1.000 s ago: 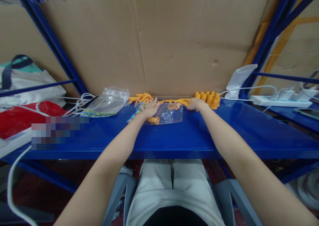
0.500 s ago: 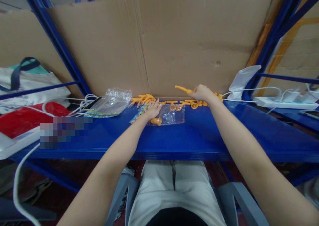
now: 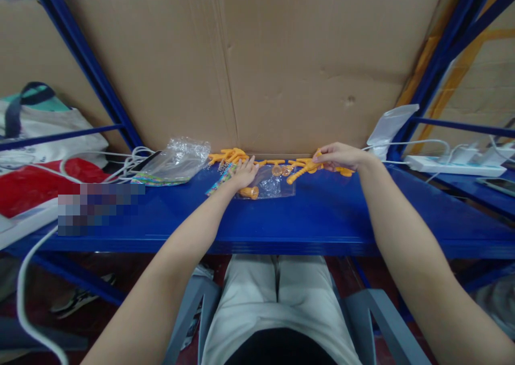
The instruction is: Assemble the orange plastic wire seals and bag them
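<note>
My left hand (image 3: 244,174) lies flat with its fingers spread over the near end of a clear plastic bag (image 3: 273,185). Beside its wrist, an orange cup-ended plastic piece (image 3: 249,193) rests at the bag. Behind these fingers is a heap of orange plastic pieces (image 3: 228,156) with small chains. My right hand (image 3: 336,156) pinches an orange plastic stick (image 3: 298,174), which slants down to the left above the desk. More orange pieces (image 3: 344,171) lie under and beside this hand, partly hidden by it.
An empty-looking clear bag (image 3: 177,164) lies left of the heap. White cables (image 3: 131,164), a red bag (image 3: 52,180) and a cloth tote (image 3: 52,129) are farther left. A white power strip (image 3: 454,165) is at right. Cardboard (image 3: 301,70) stands behind the blue desk (image 3: 301,223).
My right hand has turned and opened out somewhat, and the orange stick has swung from pointing up-left to slanting down-left. My left hand stays on the bag.
</note>
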The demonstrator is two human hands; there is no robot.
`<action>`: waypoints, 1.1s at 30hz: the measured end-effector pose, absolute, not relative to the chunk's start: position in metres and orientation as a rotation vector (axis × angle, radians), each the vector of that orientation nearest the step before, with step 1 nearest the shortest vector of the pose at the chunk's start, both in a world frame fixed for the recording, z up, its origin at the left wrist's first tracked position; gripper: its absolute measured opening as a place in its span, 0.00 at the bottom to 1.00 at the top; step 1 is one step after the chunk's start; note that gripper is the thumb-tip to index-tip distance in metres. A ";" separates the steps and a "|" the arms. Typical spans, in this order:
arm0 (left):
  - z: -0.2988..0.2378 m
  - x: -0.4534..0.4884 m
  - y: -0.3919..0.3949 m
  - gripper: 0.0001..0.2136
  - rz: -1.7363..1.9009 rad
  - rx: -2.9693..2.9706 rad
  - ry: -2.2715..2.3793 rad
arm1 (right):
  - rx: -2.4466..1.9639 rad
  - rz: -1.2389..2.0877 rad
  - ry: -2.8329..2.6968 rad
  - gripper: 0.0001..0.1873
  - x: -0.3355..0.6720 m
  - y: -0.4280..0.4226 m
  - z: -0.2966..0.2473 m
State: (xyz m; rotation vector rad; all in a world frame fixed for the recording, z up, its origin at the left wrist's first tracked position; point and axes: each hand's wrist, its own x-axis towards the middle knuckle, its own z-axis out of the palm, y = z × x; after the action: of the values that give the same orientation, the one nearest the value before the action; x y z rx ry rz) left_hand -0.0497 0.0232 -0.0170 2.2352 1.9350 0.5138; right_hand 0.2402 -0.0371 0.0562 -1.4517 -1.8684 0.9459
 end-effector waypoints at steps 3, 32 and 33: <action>-0.020 -0.050 0.026 0.31 0.522 2.244 1.938 | -1.408 0.943 -1.930 0.09 0.228 -0.031 0.049; -0.025 -0.025 0.011 0.29 0.772 2.403 1.632 | -1.151 1.202 -1.585 0.21 0.144 -0.017 -0.019; -0.026 -0.022 0.010 0.29 0.776 2.415 1.609 | -1.150 1.195 -1.580 0.17 0.143 -0.017 -0.020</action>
State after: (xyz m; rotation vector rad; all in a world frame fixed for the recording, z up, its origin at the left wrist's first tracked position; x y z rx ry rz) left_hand -0.0224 0.0096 -0.0262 2.4152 1.6095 0.7757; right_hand 0.1426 -0.0174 -0.0201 -1.1502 -1.5800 1.1952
